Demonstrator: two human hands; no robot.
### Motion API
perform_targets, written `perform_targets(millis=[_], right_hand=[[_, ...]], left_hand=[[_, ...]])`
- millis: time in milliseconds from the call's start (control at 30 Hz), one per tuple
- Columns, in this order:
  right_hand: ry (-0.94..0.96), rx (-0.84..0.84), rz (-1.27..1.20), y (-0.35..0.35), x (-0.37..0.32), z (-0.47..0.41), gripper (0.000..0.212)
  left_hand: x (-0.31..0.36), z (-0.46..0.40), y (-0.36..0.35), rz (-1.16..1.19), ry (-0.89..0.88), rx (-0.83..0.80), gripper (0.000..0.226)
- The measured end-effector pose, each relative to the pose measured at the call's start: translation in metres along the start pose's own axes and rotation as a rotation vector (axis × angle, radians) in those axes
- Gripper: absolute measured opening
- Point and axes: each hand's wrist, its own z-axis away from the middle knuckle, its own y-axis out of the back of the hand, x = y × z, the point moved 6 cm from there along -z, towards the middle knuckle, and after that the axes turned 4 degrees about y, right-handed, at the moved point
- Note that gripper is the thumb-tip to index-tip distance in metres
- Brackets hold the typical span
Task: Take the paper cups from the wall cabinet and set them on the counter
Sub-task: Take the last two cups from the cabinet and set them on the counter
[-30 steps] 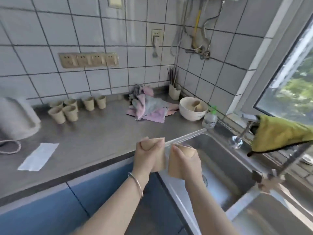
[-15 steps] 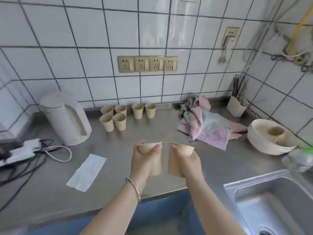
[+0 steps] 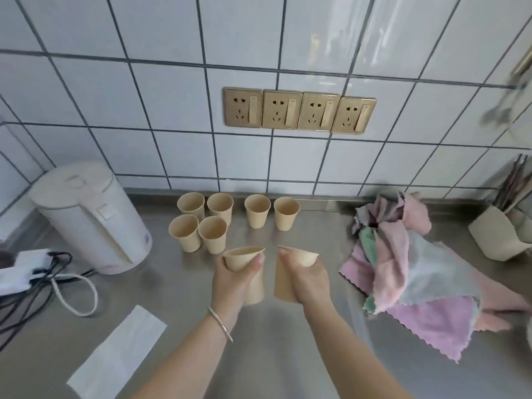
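My left hand (image 3: 233, 280) grips one beige paper cup (image 3: 256, 286) and my right hand (image 3: 309, 280) grips another paper cup (image 3: 283, 286). Both cups are upright, side by side, held just above the steel counter (image 3: 273, 355). Behind them several more paper cups (image 3: 213, 226) stand upright near the tiled wall, in a cluster at the left with a separate pair (image 3: 272, 216) to its right. The wall cabinet is out of view.
A white electric kettle (image 3: 89, 217) stands at the left with its cord and a power strip (image 3: 26, 269). A white paper sheet (image 3: 118, 355) lies front left. Pink and grey cloths (image 3: 408, 272) are heaped at the right, beside a beige utensil holder (image 3: 498, 234).
The view has swung left from the sink to the counter. Both hands, each still holding a cup, have come forward over the counter toward the standing cups.
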Motion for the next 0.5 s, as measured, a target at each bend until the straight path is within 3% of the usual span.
perform_targets(millis=[100,267,433,500], right_hand=[[0.003,-0.040,0.002,-0.009,-0.003,-0.025,0.053],[0.075,-0.049,0.007,-0.019,-0.001,-0.063,0.038],[0.145,-0.037,0.078,-0.032,0.006,-0.100,0.052],[0.149,-0.006,0.117,-0.033,0.010,-0.112,0.044]], left_hand=[[-0.001,-0.026,-0.009,0.024,0.025,0.028,0.047],[-0.011,-0.070,-0.027,-0.042,0.074,-0.055,0.081],[-0.018,-0.113,-0.033,-0.145,0.019,-0.022,0.063],[-0.026,-0.131,-0.034,-0.200,-0.033,-0.006,0.066]])
